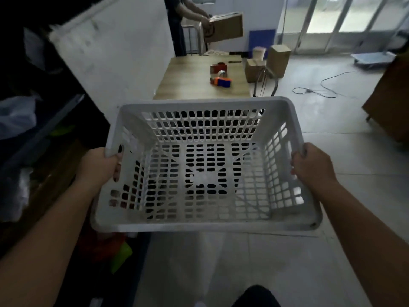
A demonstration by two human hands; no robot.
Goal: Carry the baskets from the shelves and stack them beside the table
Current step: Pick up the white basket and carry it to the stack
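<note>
I hold an empty white slotted plastic basket [205,227] level in front of me, above the tiled floor. My left hand [100,166] grips its left rim, fingers curled inside. My right hand [311,166] grips the right rim. The wooden table [188,80] lies straight ahead, just past the basket's far edge. Dark shelves [39,134] holding bags and clutter run along my left side.
Tape dispensers [221,82] and tape rolls lie on the table. Cardboard boxes [277,59] stand on the floor at its right. A person at the table's far end holds a cardboard box [225,26]. A cable [321,85] trails across the floor; a brown cabinet [391,98] stands right.
</note>
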